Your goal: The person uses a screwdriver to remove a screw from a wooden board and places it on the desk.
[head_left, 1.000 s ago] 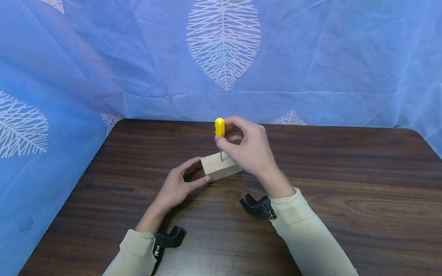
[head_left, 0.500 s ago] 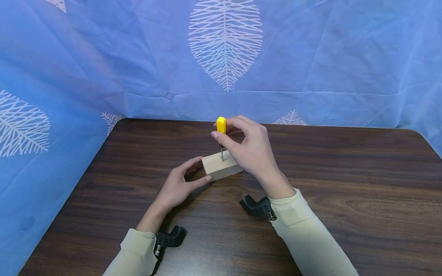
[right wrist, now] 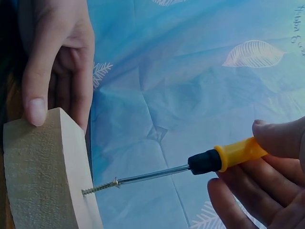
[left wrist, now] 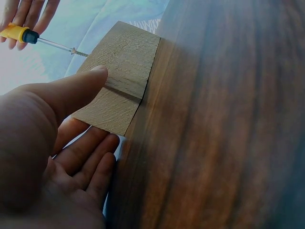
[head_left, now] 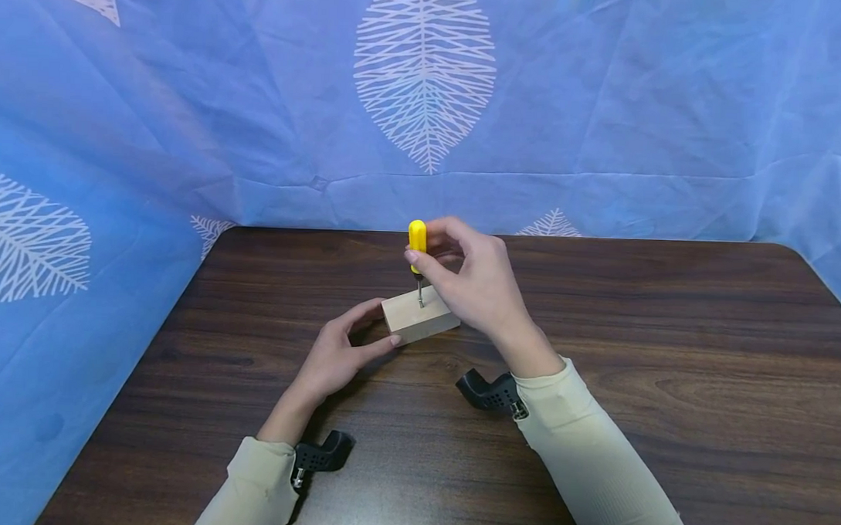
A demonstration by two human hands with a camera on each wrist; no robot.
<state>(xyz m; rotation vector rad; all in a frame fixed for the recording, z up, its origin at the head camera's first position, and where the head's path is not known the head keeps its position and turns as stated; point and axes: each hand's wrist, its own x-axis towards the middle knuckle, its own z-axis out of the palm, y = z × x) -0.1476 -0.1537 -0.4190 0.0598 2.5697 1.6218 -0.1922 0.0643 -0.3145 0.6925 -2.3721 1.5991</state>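
A pale wooden block (head_left: 413, 318) lies on the dark table, its left end gripped between the thumb and fingers of my left hand (head_left: 334, 356). From its top face stands a screw (right wrist: 100, 187), partly sunk into the wood with much of its thread showing. My right hand (head_left: 478, 284) pinches the yellow handle of a screwdriver (head_left: 417, 239) between thumb and fingers. The screwdriver's metal shaft (right wrist: 152, 176) runs down to the screw head, tip right at it and roughly in line with the screw. In the left wrist view, my left thumb (left wrist: 78, 90) presses the block's near side.
The brown wood-grain table (head_left: 630, 424) spreads around both hands. A blue cloth with white leaf prints (head_left: 427, 77) hangs behind and to the left. Black wrist mounts (head_left: 325, 451) stick out from both sleeves, low over the table.
My right thumb and fingers have shifted on the screwdriver handle, the thumb reaching across it and drawing back a little. Block, screw and left hand keep their places.
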